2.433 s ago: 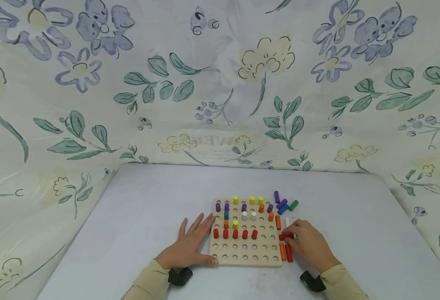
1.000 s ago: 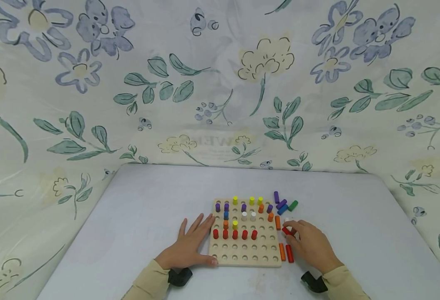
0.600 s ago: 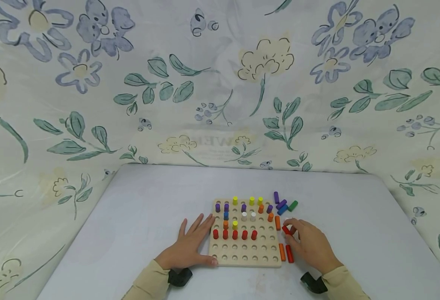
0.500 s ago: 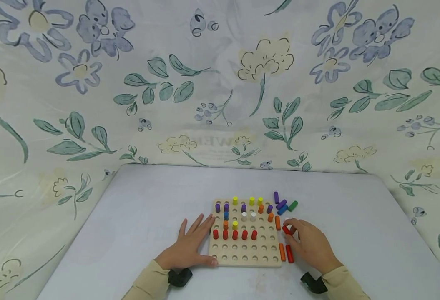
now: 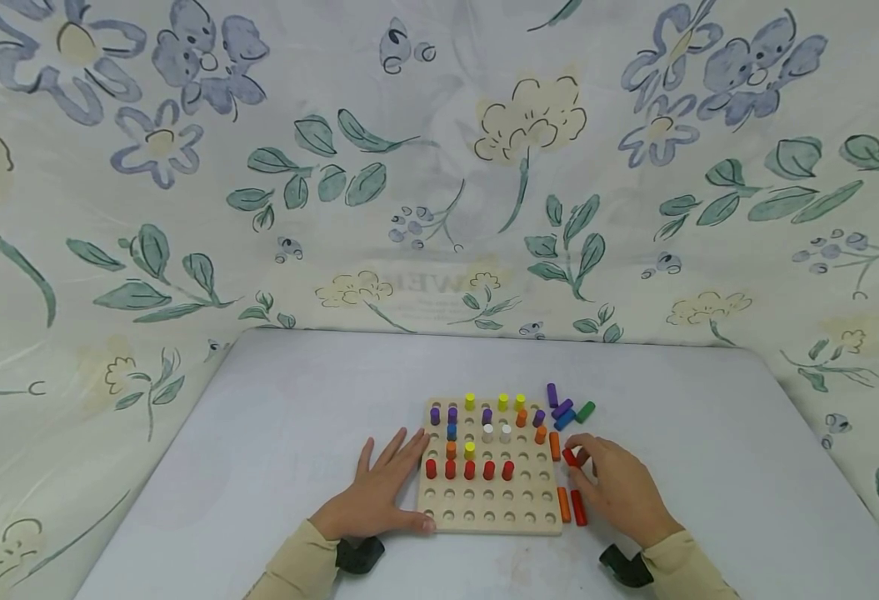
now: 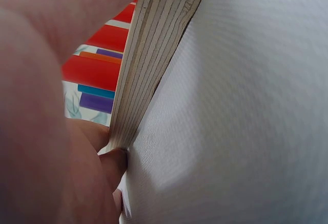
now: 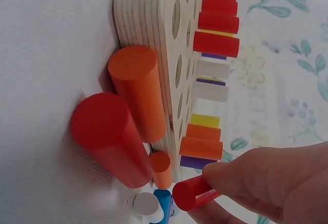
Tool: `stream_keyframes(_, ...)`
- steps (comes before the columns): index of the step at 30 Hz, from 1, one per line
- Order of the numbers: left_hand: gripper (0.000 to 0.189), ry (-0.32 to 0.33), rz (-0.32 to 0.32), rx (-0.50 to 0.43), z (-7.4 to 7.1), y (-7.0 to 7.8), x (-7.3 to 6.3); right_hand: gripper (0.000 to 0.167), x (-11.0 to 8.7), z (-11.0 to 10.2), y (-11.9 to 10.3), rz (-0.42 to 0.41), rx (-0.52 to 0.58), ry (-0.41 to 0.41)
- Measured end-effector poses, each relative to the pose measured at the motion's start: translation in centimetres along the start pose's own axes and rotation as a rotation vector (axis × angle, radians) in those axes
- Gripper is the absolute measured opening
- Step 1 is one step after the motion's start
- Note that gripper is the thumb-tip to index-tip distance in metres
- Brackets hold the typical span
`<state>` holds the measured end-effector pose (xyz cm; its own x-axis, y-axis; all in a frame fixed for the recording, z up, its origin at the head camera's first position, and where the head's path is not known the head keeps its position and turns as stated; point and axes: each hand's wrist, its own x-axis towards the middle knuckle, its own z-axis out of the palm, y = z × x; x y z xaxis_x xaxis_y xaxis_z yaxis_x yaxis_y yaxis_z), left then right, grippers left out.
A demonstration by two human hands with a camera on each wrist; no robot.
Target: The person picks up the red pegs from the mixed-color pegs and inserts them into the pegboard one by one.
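Note:
A square wooden pegboard (image 5: 495, 514) lies on the table, with coloured pegs standing in some of its holes. My left hand (image 5: 377, 490) spreads along the board's left side, fingertips at the edge and thumb at the near corner. In the left wrist view, fingers touch the board's layered side (image 6: 148, 65). To the right of the board, my right hand (image 5: 622, 487) pinches a red peg (image 7: 192, 193) between thumb and fingers. Five-hole stretches aside, several red pegs (image 5: 470, 470) form one row, with yellow, purple, orange, blue and white pegs farther back.
Beside the board's right edge lie a loose red peg (image 5: 578, 507) and orange pegs (image 5: 564, 505). A white peg (image 7: 147, 206) shows in the right wrist view. Purple, blue and green pegs (image 5: 586, 412) lie at the far right corner. A flowered cloth (image 5: 439, 167) hangs behind the table.
My right hand has raised the red peg from beside the board, moving it slightly away from me and tilting it. My left hand has stayed put.

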<state>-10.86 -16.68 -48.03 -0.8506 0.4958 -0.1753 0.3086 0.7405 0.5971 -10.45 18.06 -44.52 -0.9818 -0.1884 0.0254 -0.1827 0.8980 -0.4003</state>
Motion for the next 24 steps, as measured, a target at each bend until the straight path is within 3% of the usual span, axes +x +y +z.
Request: stream_keyframes(24,0.116,0.002,0.016,-0.009,-0.03,-0.06,-0.06,0.031,0.25,0.76,-1.04,-0.02,0.035,0.016)
